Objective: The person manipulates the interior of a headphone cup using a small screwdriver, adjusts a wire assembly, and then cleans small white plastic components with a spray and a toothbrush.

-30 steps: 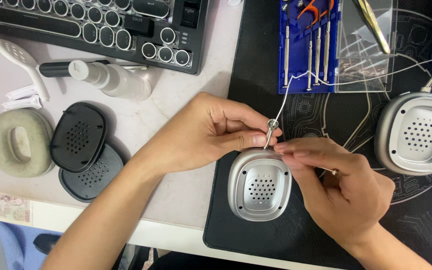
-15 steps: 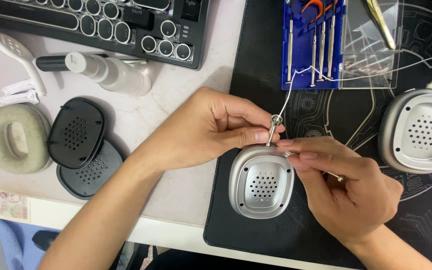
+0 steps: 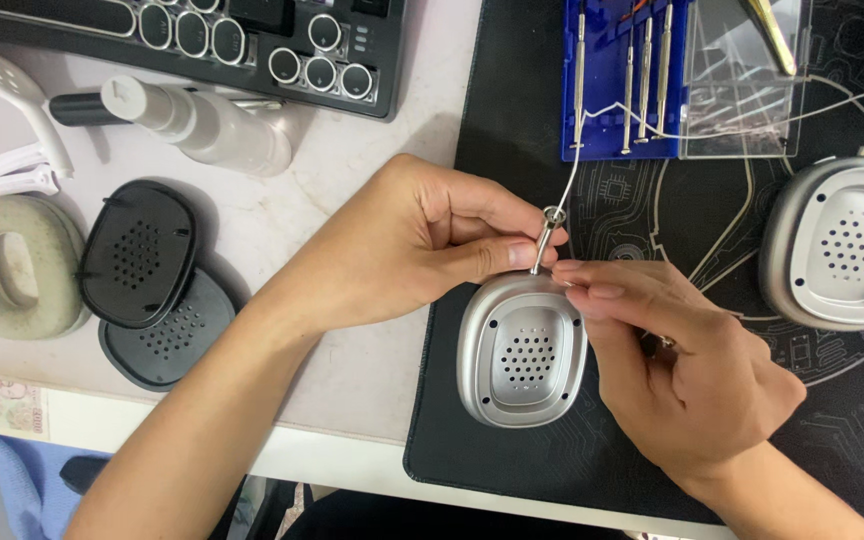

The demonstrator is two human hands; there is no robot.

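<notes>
A silver headphone ear cup (image 3: 522, 355) with a perforated centre lies on a black work mat (image 3: 572, 470). A short metal stem (image 3: 546, 238) rises from its top, with a thin white wire (image 3: 574, 170) running out of it toward the back. My left hand (image 3: 422, 245) pinches the stem between thumb and fingers. My right hand (image 3: 682, 360) rests at the cup's upper right rim, fingertips touching it beside the stem. A second silver ear cup (image 3: 842, 245) lies at the right of the mat.
Two black perforated cup covers (image 3: 137, 255) and a beige ear cushion (image 3: 12, 265) lie at left. Behind them rest a clear spray bottle (image 3: 202, 125) and a dark keyboard (image 3: 252, 40). A blue case of small screwdrivers (image 3: 622, 80) sits at the back beside a clear plastic lid (image 3: 742, 90).
Both hands and the ear cup have stayed almost still; my right fingertips have closed in slightly on the cup's top rim.
</notes>
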